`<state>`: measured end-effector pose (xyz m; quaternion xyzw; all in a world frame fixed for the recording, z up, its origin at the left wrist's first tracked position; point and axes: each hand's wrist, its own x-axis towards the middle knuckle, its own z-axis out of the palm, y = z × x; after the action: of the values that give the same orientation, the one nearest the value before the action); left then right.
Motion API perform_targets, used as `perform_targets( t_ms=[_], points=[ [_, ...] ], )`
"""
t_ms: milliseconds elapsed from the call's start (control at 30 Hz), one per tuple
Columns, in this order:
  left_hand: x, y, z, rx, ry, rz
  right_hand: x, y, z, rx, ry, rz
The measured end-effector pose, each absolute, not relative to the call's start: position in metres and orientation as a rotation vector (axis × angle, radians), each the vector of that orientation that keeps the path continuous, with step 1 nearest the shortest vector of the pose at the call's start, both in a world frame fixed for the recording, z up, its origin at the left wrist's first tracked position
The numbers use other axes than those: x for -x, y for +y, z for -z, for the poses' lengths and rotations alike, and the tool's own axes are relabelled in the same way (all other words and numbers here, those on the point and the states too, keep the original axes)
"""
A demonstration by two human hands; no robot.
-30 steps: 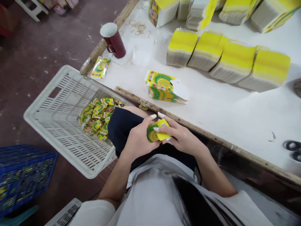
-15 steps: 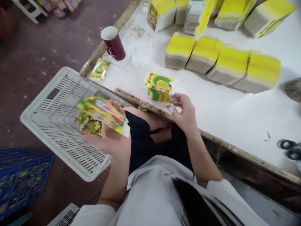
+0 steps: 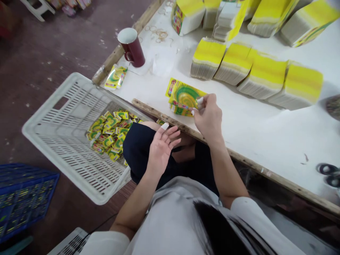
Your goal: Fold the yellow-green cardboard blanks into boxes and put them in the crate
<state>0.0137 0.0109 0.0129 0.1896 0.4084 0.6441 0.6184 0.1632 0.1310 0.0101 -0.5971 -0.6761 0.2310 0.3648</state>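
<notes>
Showing a mug [image 3: 134,52] standing upright on the table [image 3: 265,132], near its edge. Showing rubber bands [image 3: 160,34] lying loose just beyond the mug. Showing scissors [image 3: 331,172] lying at the right edge of view. On the floor [image 3: 74,46], showing a blue crate [image 3: 29,198] standing at lower left and packets [image 3: 68,5] lying at upper left, partly cropped.

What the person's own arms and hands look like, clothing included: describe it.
The left sleeve and right sleeve are short and white, ending near the elbows; the forearms are bare. The left hand has a white cover on one fingertip; the right hand has white covers on at least two. No gloves.
</notes>
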Motion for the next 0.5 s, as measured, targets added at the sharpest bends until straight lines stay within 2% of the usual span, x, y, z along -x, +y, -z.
perform_targets(
  t_ms=[133, 233, 367, 500],
  points=[
    [-0.022, 0.016, -0.01, -0.496, 1.021, -1.578, -0.169, 0.077, -0.024, 1.135, -1.88, -1.183],
    [-0.027, 0.016, -0.016, -0.557, 1.056, -1.704, -0.163, 0.041, -0.025, 0.877, -1.667, -1.626],
    [-0.032, 0.016, -0.02, -0.641, 1.156, -1.857, -0.148, 0.015, -0.022, 0.809, -1.436, -1.753],
    [-0.028, 0.012, -0.011, -0.874, 1.371, -1.653, -0.145, 0.014, -0.017, 0.92, -1.432, -1.706]
  ],
)
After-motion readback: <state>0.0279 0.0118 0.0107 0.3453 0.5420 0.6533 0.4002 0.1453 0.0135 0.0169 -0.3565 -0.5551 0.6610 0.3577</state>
